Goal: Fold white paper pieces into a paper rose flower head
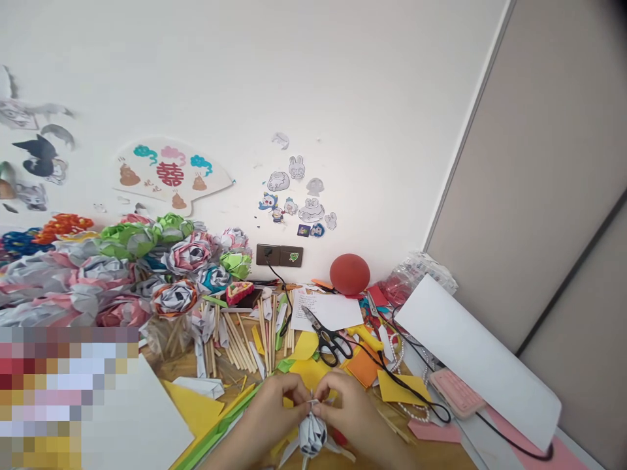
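Note:
Low in the middle of the head view, a small white folded-paper flower (pixel 312 436) with dark markings is pinched between both hands. My left hand (pixel 287 398) has its thumb and fingertips closed on the flower's upper end from the left. From the right, my right hand (pixel 337 398) pinches the same end, fingertips nearly touching those of the left. Pale paper strips spread out beneath the flower. Just beyond the hands lie yellow paper pieces (pixel 309 372) and black-handled scissors (pixel 329 339).
Finished paper flowers (pixel 122 267) pile up at the left. Wooden sticks (pixel 240 343) lie behind the hands. To the right are a yellow glue gun (pixel 366 337) with a black cord, a pink calculator (pixel 456 391) and a white board (pixel 480 359). A red balloon (pixel 349 275) rests by the wall.

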`<action>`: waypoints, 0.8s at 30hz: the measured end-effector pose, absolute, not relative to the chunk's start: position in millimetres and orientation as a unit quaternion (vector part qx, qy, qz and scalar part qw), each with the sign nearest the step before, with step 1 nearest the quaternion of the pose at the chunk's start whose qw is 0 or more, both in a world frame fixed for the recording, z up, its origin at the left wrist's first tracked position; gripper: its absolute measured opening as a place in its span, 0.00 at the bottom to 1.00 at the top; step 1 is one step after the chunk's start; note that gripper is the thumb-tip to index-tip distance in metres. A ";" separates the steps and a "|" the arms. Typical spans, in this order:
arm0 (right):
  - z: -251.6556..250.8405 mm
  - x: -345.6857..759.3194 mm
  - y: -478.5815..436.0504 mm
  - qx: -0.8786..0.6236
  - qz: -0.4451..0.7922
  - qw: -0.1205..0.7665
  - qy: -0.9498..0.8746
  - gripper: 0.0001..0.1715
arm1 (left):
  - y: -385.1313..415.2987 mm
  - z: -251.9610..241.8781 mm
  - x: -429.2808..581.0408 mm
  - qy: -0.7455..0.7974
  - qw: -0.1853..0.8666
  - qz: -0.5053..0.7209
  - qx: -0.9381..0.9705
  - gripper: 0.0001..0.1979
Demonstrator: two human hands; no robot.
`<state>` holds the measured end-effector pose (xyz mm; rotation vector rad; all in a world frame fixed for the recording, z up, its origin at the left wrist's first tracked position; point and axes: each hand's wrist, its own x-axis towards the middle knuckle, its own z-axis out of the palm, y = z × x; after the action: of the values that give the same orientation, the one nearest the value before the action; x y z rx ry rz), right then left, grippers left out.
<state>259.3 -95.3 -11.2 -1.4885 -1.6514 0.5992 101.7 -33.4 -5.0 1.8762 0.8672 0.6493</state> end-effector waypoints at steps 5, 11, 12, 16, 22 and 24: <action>-10.6 257.3 -95.4 -0.563 0.221 0.450 -0.657 0.09 | -25.5 -5.6 95.6 0.301 0.646 0.217 0.667 0.18; -16.5 254.7 -91.3 -0.498 0.101 0.442 -0.739 0.11 | -23.0 -16.1 95.6 0.267 0.653 0.212 0.676 0.19; -16.4 254.9 -91.4 -0.487 0.086 0.436 -0.752 0.11 | -23.4 -16.8 96.0 0.266 0.657 0.213 0.673 0.18; -12.9 255.0 -95.1 -0.486 0.072 0.424 -0.760 0.08 | -25.3 -17.6 97.9 0.278 0.663 0.216 0.660 0.17; -5.5 252.4 -100.0 -0.466 0.021 0.392 -0.793 0.10 | -30.3 -14.1 100.4 0.343 0.662 0.244 0.620 0.10; -4.1 252.8 -100.0 -0.443 0.009 0.375 -0.815 0.12 | -30.5 -13.4 100.6 0.351 0.661 0.244 0.617 0.10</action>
<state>252.8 -100.0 -4.1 -1.1336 -2.0852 0.0229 100.6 -30.5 -13.4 1.3944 0.7933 0.5529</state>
